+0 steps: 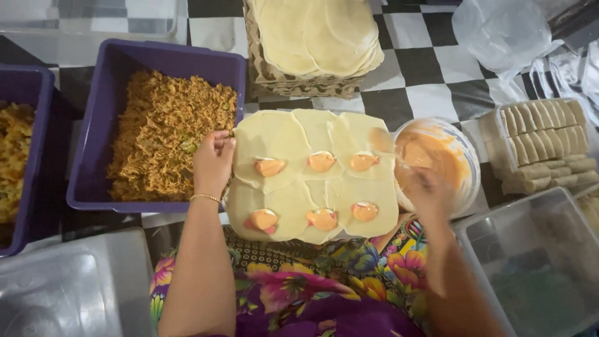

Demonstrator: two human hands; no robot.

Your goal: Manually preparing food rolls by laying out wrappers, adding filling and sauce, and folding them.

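Observation:
Several pale round dough wrappers [312,137] lie overlapping on my lap, each with a dab of orange sauce [321,161]. My left hand [212,161] rests with curled fingers at the wrappers' left edge, by the rim of a purple tub of shredded orange-brown filling [165,134]. My right hand [427,193] is blurred over the near edge of a clear bowl of orange sauce [465,156]; whether it holds anything I cannot tell.
A stack of fresh wrappers [318,34] sits on a woven tray behind. Rolled pieces fill a clear tray [546,134] at right. Clear plastic boxes stand at lower right [530,262] and lower left [75,287]. Another purple tub [34,93] is at left.

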